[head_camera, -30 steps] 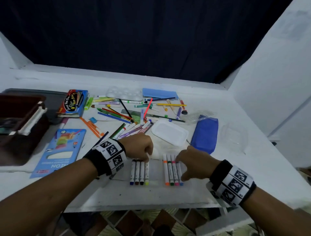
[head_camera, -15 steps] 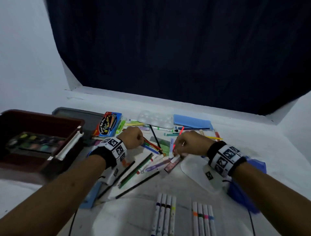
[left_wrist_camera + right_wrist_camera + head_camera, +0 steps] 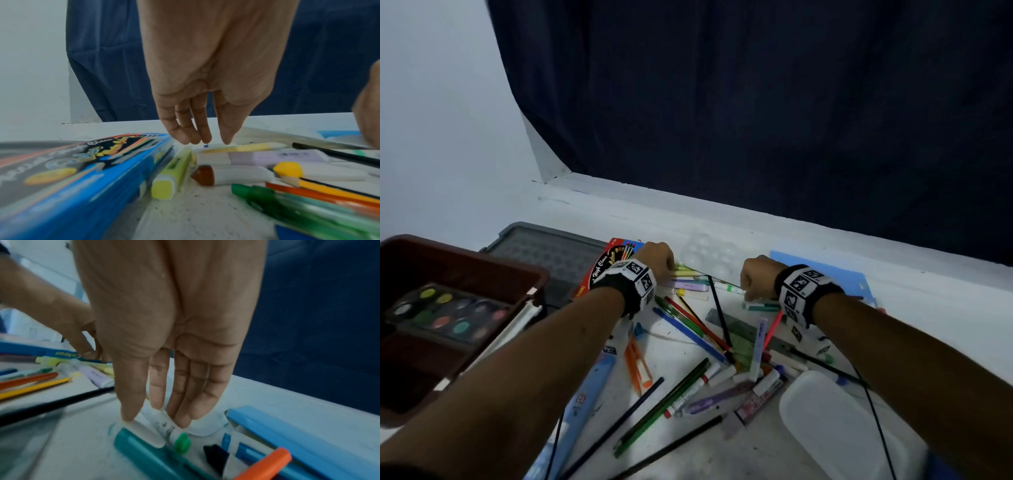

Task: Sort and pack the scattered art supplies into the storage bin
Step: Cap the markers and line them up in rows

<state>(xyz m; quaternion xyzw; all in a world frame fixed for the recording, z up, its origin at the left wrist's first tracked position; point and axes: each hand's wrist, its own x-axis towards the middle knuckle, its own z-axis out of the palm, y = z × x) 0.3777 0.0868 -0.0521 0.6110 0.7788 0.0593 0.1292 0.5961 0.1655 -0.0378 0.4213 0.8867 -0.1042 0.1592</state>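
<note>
the storage bin (image 3: pixel 541 274) sits at far left, a paint tray already inside. beside it the left hand (image 3: pixel 657 262) reaches down among highlighters next to the coloured-pencil box (image 3: pixel 82 170), its fingertips (image 3: pixel 205 138) extended and close together, just touching a white marker (image 3: pixel 216 145) without closing on it. the markers look light, stiff and smooth (likely to roll), best pinched mid-barrel. further right, the right hand (image 3: pixel 756 277) has its straight fingers (image 3: pixel 180 402) and thumb narrowly parted around a white green-capped marker (image 3: pixel 164 426), touching it but not yet gripping.
</note>
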